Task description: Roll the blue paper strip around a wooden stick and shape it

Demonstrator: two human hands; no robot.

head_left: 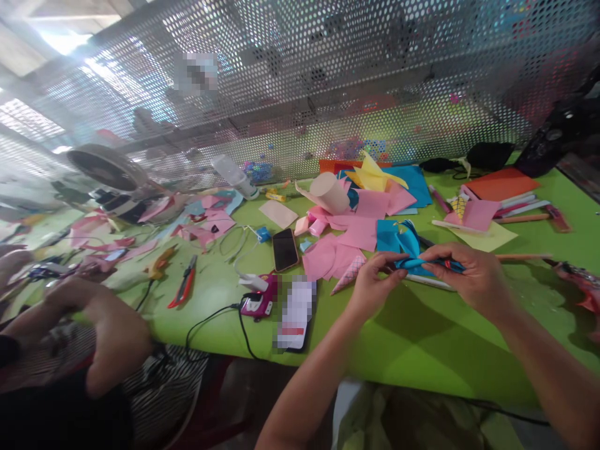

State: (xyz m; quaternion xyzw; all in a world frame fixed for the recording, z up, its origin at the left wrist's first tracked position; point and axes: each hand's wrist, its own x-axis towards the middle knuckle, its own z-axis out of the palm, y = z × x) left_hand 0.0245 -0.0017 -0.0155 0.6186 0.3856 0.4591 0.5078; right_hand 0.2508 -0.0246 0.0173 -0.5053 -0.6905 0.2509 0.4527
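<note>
A strip of blue material is stretched between my two hands over the green table. My left hand pinches its left end, and my right hand grips the right part, where a bit of red shows. Behind the fingers lies blue sheet material. A pink cone with a grid pattern rests beside my left hand. Under the hands, a pale, slim object lies on the table.
Pink sheets, a pale cup-like roll and a dark phone lie left of centre. Nearer are a lit phone and a magenta power adapter with cables. Red-handled cutters and another person's arm are at left.
</note>
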